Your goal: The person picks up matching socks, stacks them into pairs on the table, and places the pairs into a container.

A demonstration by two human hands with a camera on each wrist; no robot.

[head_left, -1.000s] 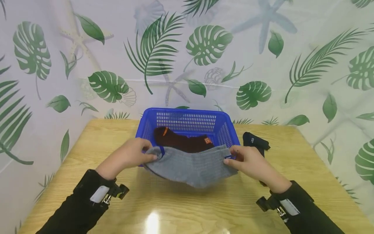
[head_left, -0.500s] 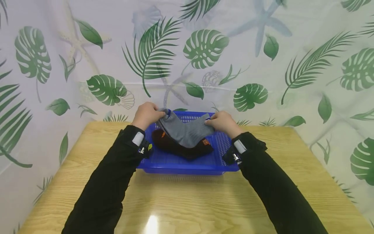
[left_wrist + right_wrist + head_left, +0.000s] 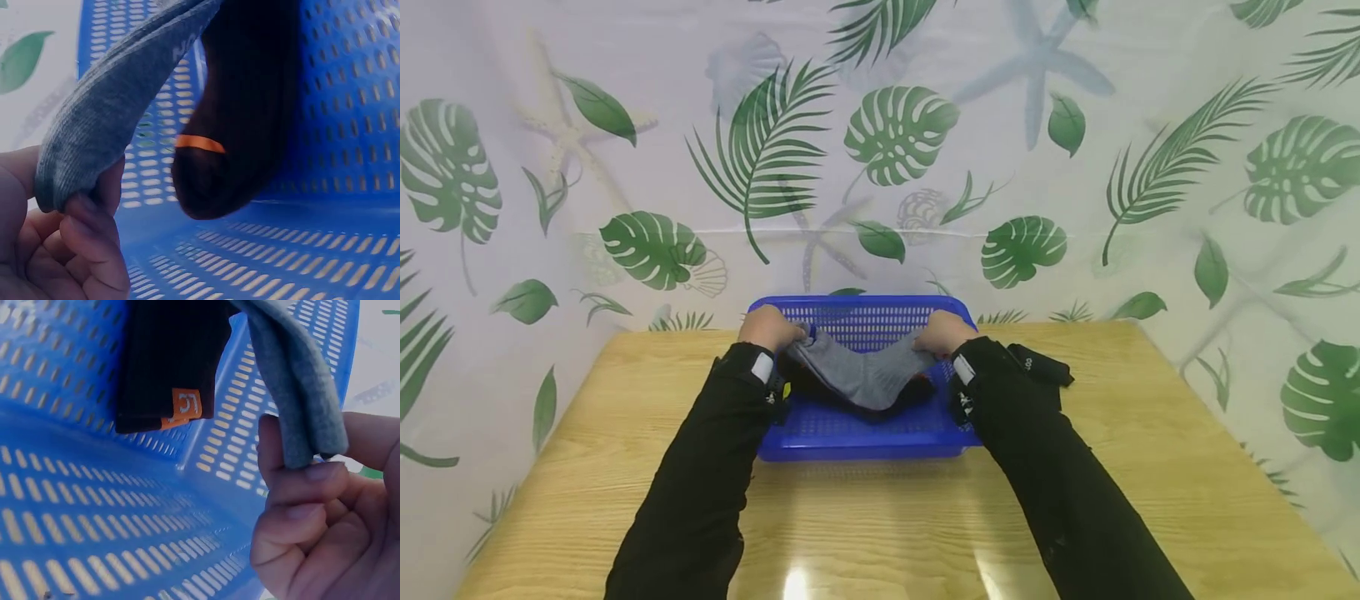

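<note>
A grey sock (image 3: 867,374) hangs between both hands inside the blue basket (image 3: 861,452), sagging in the middle. My left hand (image 3: 769,328) pinches its left end between thumb and fingers; in the left wrist view the hand (image 3: 75,234) holds the sock (image 3: 103,106) near the basket wall. The right hand (image 3: 943,333) pinches the other end, seen close in the right wrist view as a hand (image 3: 331,512) on the folded sock end (image 3: 306,394). Beneath lies a dark brown sock (image 3: 244,106) with an orange stripe; its other end bears an orange label (image 3: 187,405).
Right of the basket, a black sock (image 3: 1039,364) with white lettering lies on the wooden table (image 3: 865,533), partly hidden by the right sleeve. A leaf-printed cloth (image 3: 880,258) hangs behind the table.
Both hands have carried the grey sock from in front of the basket over its rim and lowered it inside, above the brown sock. The view has also shifted slightly.
</note>
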